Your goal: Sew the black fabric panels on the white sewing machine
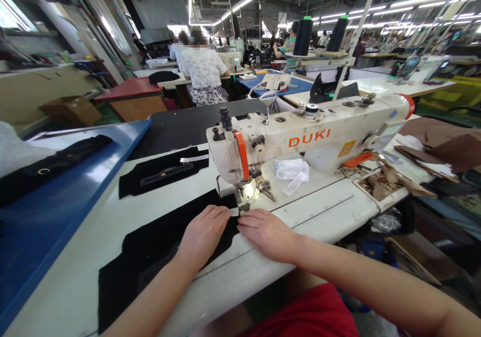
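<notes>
A long black fabric piece lies on the white sewing table, its far right end beside the needle area of the DUKI sewing machine. My left hand rests on this fabric with its fingers together and bent. A small white label sticks out from under its fingertips at the fabric's end. Close by on the right, my right hand has its fingertips pinched at the fabric's edge. Its palm leans over the table, just in front of the lit needle plate.
Another black piece with a zipper and a white strip lies behind. White labels are piled under the machine arm. A blue board is at left, a tray of scraps at right. A person sits ahead.
</notes>
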{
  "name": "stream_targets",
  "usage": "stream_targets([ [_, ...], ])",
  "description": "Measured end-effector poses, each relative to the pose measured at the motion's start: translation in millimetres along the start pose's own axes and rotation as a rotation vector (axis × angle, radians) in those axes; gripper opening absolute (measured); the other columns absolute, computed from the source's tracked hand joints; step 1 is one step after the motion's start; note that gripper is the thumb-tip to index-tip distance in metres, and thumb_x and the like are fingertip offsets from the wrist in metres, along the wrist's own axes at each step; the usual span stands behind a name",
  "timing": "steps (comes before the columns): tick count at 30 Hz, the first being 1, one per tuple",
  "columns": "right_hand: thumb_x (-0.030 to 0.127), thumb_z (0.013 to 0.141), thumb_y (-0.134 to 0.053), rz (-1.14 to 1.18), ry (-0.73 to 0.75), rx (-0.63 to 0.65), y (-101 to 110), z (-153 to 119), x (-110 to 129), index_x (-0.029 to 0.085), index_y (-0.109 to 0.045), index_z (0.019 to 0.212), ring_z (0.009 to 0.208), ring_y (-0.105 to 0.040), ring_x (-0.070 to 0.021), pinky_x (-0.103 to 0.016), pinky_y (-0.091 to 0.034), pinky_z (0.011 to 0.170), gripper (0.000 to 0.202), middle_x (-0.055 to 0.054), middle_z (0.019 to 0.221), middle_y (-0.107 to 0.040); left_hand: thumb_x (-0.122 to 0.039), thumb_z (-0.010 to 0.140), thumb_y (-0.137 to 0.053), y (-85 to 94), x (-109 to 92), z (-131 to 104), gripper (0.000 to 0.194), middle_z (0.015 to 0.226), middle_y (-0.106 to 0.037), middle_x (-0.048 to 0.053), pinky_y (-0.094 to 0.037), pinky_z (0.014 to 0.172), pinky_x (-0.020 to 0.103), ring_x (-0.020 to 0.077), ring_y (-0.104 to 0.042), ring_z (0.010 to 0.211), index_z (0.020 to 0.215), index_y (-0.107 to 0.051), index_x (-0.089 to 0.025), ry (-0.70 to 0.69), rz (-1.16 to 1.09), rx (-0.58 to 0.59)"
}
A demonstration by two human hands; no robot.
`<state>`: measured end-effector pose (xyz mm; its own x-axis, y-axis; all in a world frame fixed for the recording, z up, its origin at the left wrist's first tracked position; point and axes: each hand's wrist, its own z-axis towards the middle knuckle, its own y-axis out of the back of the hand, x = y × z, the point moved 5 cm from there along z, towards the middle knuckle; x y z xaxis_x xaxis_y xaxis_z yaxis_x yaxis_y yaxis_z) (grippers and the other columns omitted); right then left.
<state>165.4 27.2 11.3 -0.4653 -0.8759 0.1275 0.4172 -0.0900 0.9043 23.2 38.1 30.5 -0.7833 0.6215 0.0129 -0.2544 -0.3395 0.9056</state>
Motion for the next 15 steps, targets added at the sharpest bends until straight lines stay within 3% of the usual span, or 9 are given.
stream_targets([
  [4,0.016,0.095,-0.05,0.014,-0.014,-0.009,-0.7,-0.5,-0.9,0.013,-0.067,0.107,0.112,-0.058,-0.021,-0.034,-0.045,0.099,0.021,-0.01,0.118,-0.067,-0.008,0.091,-0.04,-0.5,-6.1,2.0,0.029,0.088,-0.069,0.008,-0.054,0.08,0.035,0.0214,-0.061,0.084,0.088,-0.068,-0.014,-0.054,0.067,-0.022],
  [8,0.017,0.095,-0.051,0.024,-0.021,-0.002,-1.1,-0.7,-1.1,0.013,-0.067,0.108,0.112,-0.057,-0.0206,-0.034,-0.045,0.1,0.021,-0.01,0.118,-0.067,-0.004,0.088,-0.039,-4.1,-9.5,1.5,0.03,0.098,-0.069,0.013,-0.054,0.087,0.037,0.0249,-0.062,0.1,0.091,-0.068,-0.01,-0.078,0.118,-0.057],
  [15,0.017,0.095,-0.051,0.014,-0.019,0.008,-1.1,-0.6,-0.6,0.011,-0.067,0.108,0.113,-0.057,-0.0221,-0.034,-0.045,0.099,0.022,-0.009,0.118,-0.067,-0.002,0.087,-0.039,-8.1,-7.7,3.4,0.028,0.089,-0.069,0.012,-0.056,0.083,0.037,0.0229,-0.066,0.087,0.089,-0.066,-0.009,-0.092,0.121,-0.03],
])
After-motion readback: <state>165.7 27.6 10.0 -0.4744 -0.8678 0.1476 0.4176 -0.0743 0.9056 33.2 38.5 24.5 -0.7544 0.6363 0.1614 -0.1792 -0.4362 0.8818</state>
